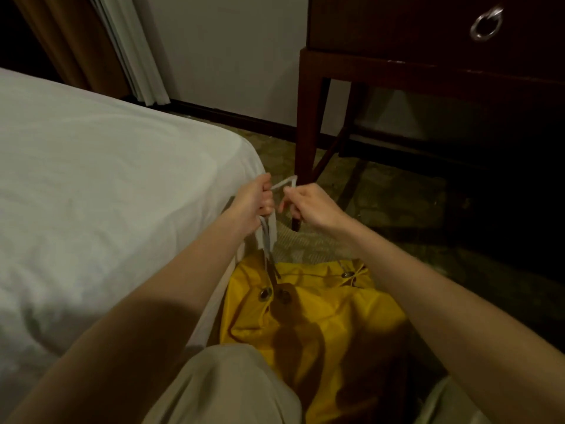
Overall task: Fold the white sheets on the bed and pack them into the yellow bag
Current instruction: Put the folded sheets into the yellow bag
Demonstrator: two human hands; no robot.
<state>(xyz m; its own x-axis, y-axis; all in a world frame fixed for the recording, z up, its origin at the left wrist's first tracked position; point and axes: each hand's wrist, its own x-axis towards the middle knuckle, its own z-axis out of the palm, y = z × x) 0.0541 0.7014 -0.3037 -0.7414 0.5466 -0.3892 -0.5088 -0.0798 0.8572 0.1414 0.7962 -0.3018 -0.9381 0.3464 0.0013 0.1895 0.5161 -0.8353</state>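
We judge packing done and closing in hand: left hand [255,198] grips, right hand [308,203] apparently pinches, the pale flat drawstring [269,231] of the crumpled yellow fabric bag [333,304] on the floor beside the white-sheeted bed [107,179]; next, tying.

The yellow bag [321,316] is partly covered by the person's knee [232,390] and both forearms, and its contents cannot be seen through the gathered mouth. The drawstring [269,232] disappears inside the left hand [252,206], and where its loop ends within the right hand [312,205] cannot be told. The bed [91,194] is cut off by the left edge, the dark wooden table [428,62] by the top and right edges, and the space under it is lost in shadow.
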